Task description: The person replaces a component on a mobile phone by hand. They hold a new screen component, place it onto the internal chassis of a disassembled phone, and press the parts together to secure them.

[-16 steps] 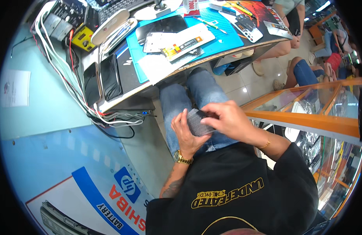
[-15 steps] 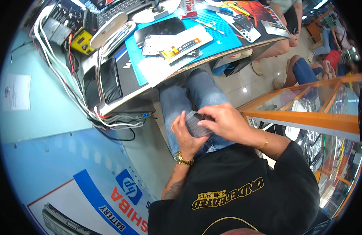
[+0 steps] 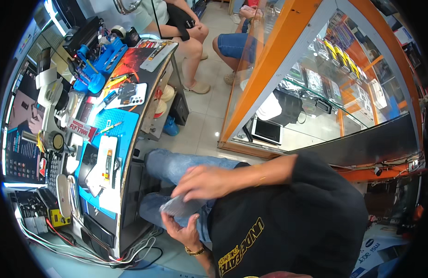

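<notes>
My left hand [image 3: 180, 233] is closed around the edges of a flat, grey, rectangular piece [image 3: 179, 208] with a shiny, see-through look, held tilted above my lap. Exactly what the piece is, I cannot make out. Over its upper side hangs my right hand [image 3: 201, 182], smeared by motion. Its fingers bend down toward the piece, and whether they grip it is unclear. Below both hands are my legs in blue jeans [image 3: 165, 204].
On the left, a workbench [image 3: 130, 160] carries a blue mat [image 3: 116, 121], a white-backed phone [image 3: 139, 94], a microscope [image 3: 49, 99] and a blue tool holder [image 3: 96, 81]. Cables [image 3: 144, 252] hang at its near end. An orange-framed glass case [image 3: 269, 78] stands ahead right. Two seated people are beyond.
My view has swung to the right, bringing more of the glass case in. My right hand has shifted over the grey piece and is now blurred; my left hand still holds it.
</notes>
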`<state>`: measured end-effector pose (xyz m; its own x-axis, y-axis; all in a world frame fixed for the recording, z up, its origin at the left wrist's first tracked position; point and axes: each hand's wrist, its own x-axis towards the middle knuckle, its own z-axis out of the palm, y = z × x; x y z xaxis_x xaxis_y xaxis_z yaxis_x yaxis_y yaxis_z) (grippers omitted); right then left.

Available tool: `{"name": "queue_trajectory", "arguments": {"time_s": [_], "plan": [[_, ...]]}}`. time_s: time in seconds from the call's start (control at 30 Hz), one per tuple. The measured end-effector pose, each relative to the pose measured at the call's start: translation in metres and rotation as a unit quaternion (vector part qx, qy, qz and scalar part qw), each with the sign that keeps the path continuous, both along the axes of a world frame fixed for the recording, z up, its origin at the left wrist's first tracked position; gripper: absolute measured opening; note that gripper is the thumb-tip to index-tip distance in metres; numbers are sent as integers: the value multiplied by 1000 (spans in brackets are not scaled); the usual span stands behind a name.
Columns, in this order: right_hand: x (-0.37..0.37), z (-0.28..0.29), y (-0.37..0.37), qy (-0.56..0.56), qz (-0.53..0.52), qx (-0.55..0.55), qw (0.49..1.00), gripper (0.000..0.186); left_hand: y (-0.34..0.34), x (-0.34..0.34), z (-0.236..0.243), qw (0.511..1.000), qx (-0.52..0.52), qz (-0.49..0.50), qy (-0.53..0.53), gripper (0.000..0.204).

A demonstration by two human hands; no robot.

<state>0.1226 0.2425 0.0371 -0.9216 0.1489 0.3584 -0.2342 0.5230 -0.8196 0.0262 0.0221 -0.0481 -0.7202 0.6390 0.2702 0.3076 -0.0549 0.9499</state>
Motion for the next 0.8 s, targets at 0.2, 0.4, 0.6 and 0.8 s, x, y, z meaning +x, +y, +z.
{"name": "queue_trajectory", "arguments": {"time_s": [0.2,0.4,0.6,0.8], "plan": [[198,84,73,-241,-374,-196,874,24,47,-37,79,991,-4,39,127,30],[436,-84,229,-289,-531,-60,794,17,47,-124,105,911,-130,296,257,30],[374,-120,289,-351,-538,197,740,20,58,-174,120,860,-211,181,427,62],[319,-78,195,-457,-580,328,589,23,90,-197,118,854,-306,98,410,72]]}}
